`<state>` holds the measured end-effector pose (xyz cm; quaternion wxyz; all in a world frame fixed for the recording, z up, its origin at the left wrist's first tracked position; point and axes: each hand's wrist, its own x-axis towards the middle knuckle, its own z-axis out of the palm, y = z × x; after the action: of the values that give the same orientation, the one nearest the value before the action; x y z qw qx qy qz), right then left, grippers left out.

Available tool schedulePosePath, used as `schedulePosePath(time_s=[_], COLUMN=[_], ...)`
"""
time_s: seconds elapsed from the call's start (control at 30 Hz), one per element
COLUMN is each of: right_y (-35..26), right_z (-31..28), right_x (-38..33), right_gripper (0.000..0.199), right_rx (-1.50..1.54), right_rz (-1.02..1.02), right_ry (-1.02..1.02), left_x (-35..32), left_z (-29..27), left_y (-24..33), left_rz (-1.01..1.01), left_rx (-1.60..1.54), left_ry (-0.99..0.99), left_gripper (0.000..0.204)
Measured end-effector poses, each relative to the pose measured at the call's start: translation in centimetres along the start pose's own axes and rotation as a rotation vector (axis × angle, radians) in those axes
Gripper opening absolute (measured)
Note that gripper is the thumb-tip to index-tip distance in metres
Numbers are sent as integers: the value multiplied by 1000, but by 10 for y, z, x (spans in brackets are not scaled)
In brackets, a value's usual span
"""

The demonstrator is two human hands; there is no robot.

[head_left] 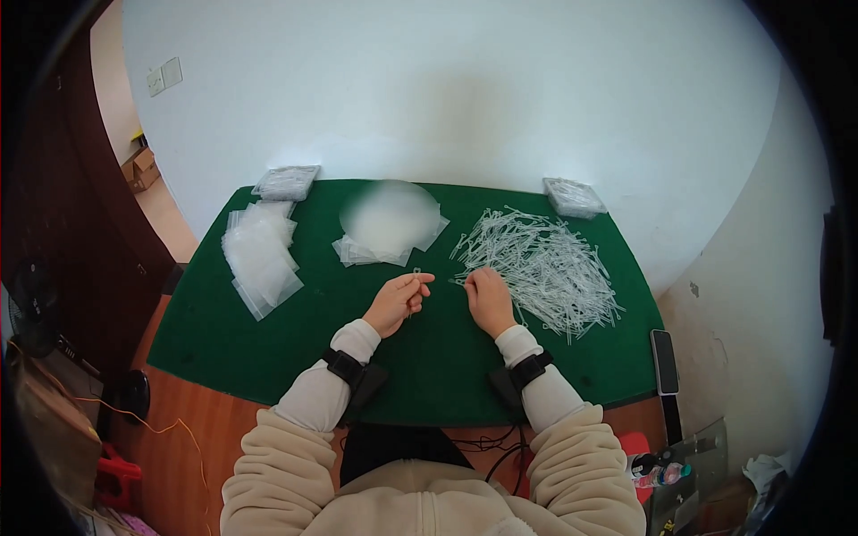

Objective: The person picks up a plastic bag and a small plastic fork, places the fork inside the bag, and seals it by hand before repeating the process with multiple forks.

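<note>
The left hand sits near the middle of the green surface, its grip pinching a few thin clear plastic ties between thumb and fingertips; the ties stick up toward 12 o'clock from the fingers. The right hand lies just beside it at 3 o'clock, fingers curled down onto the surface, its fingertips at the near edge of a large loose heap of clear ties. Whether that grip pinches a tie or only rests on the heap cannot be told.

The heap spreads from the right hand toward 1 and 3 o'clock, covering much of the right side of the surface. At 12 o'clock from the hands lies a stack of clear plastic bags, partly blurred. At 10 o'clock from the left hand, well apart, lies another fanned pile of clear bags. Two flat bundled packs sit at the far corners: one at the far left, one at the far right.

A dark phone lies at the right edge of the surface, at 4 o'clock from the right hand. Both wrists wear black straps.
</note>
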<state>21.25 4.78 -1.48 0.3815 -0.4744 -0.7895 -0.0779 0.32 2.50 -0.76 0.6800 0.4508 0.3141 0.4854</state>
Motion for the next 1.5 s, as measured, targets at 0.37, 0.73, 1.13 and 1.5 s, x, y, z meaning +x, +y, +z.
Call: schedulePosePath(time_s=[0.37,0.73,1.13,1.5], right_y=[-18,-34,-32,-29], right_z=[-3,-5,0,2], right_x=[2,-9,-6,-5], right_gripper=[29,14,10,15], right_rx=[825,1191,1138,1070], right_rz=[189,284,256,238], right_ry=[31,-210,-65,-48], left_x=[-1,-4,-9,-10], left_z=[7,11,15,16], left_y=[5,1,3,3], left_rz=[-15,-80,-189,-197], left_rx=[-8,123,194,159], left_ry=[68,-109,-303,-219], left_gripper=[26,30,31,29])
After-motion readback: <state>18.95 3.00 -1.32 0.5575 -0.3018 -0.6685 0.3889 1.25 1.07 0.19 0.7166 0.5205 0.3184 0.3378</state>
